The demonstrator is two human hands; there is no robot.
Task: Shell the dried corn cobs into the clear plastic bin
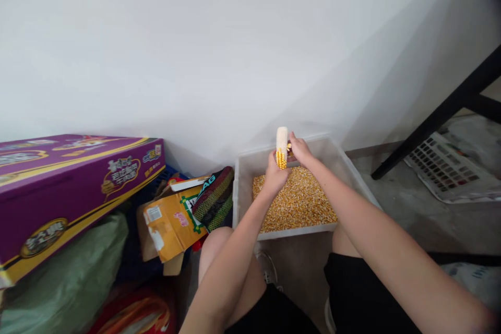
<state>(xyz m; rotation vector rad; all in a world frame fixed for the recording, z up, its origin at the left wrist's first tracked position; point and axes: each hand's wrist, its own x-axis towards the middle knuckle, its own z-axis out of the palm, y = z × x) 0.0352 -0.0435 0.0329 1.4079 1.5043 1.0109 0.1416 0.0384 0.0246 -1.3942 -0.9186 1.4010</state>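
Observation:
An upright corn cob (282, 147) is in my left hand (276, 175), whose fingers wrap round its lower part. Its upper part is bare and pale, while yellow kernels remain in rows lower down. My right hand (299, 148) is closed beside the cob, with a few yellow kernels showing at its fingertips; whether it grips anything more is hidden. Both hands are above a white plastic bin (245, 182) that holds a broad layer of loose corn kernels (297, 203).
A purple carton (86, 182), a torn yellow cardboard box (172, 224) and a mesh bag (215, 198) lie left of the bin. On the right are a black slanted leg (430, 120) and a white plastic basket (450, 167). A white wall (235, 52) rises behind.

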